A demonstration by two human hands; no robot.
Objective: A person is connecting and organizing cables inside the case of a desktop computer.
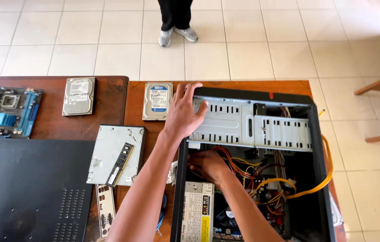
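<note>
Head view, all placed against the open black computer case [320, 148] lying on its side on the wooden table [136, 96].

Left hand [184, 112] spread flat, fingers open, pressed on the case's upper left corner over the grey metal drive cage [244, 125]. Right hand [208, 165] sunk inside the case just below the cage, among red, yellow and black cables [244, 166]; fingers curled, grip on anything impossible to tell. Power supply [196, 215] in the case's lower left corner, right under that hand. Flat yellow cable [320, 183] looping along the case's right wall.

Just left of the case: hard drive [157, 101], then optical drive [117, 154] with memory stick [120, 164] lying on it. Farther left: second hard drive [78, 96], motherboard [6, 112], black side panel [33, 188]. Beyond the case, another person's feet [177, 35] on floor tiles.
</note>
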